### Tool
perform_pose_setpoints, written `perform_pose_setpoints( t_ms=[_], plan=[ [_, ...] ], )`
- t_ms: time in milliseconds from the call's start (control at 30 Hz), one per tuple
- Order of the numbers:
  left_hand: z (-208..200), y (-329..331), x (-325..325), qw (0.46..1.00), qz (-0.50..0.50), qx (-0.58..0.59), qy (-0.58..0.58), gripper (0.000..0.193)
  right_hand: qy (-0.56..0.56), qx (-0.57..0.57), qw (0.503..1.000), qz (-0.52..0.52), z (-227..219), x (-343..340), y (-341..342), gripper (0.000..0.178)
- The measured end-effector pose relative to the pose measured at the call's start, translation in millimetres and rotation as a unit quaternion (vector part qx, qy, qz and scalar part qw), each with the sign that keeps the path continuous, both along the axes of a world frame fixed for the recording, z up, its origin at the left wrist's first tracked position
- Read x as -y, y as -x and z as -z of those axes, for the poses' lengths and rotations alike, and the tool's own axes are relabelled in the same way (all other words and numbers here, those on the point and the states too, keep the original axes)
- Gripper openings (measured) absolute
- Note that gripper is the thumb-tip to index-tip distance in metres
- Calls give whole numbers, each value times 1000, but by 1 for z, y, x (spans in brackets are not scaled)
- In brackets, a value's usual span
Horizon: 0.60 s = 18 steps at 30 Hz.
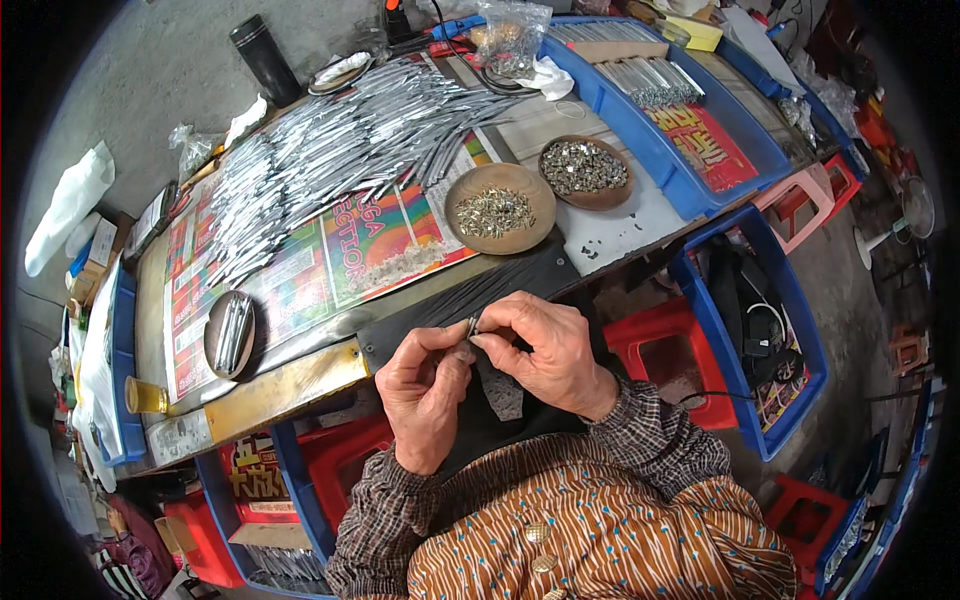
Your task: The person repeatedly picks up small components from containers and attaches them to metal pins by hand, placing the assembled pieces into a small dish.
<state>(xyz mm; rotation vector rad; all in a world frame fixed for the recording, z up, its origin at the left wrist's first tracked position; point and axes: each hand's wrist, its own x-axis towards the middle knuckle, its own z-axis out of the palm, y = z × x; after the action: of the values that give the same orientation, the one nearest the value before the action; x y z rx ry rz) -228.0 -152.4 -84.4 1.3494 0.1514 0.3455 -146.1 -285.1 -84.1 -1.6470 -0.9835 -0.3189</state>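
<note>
Over the near table edge, my left hand (428, 392) and my right hand (542, 346) meet fingertip to fingertip. Both are closed in a pinch around a small metal part (472, 325); most of it is hidden by the fingers, so its exact kind does not show. Just beyond them stands a wooden bowl (458, 192) of tiny brass-coloured pieces. Beside it, a second round bowl (628, 192) holds small dark silvery pieces. A large heap of thin silver metal rods (330, 140) covers the far left of the table, and several more rods (236, 333) lie in a small dish (213, 345).
A blue tray (620, 120) with bundled rods sits at the back right. Right of me are a red stool (660, 335) and a blue crate (800, 400) with cables. A yellow cup (146, 396) stands at the left table edge; a black cylinder (266, 62) is behind the heap.
</note>
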Motion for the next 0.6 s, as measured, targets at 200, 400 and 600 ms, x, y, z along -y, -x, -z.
perform_pose_setpoints(
  t_ms=[200, 400, 600],
  plan=[
    [0, 2, 0, 999, 9, 10, 44, 16, 7, 87, 995, 40, 4, -3, 1, 20],
    [-1, 3, 0, 998, 9, 7, 60, 16, 7, -26, 1000, 13, 5, 1, -2, 25],
    [2, 2, -2, 999, 16, 15, 48, 17, 30, -89, 994, -48, -3, 1, 5, 49]
  ],
)
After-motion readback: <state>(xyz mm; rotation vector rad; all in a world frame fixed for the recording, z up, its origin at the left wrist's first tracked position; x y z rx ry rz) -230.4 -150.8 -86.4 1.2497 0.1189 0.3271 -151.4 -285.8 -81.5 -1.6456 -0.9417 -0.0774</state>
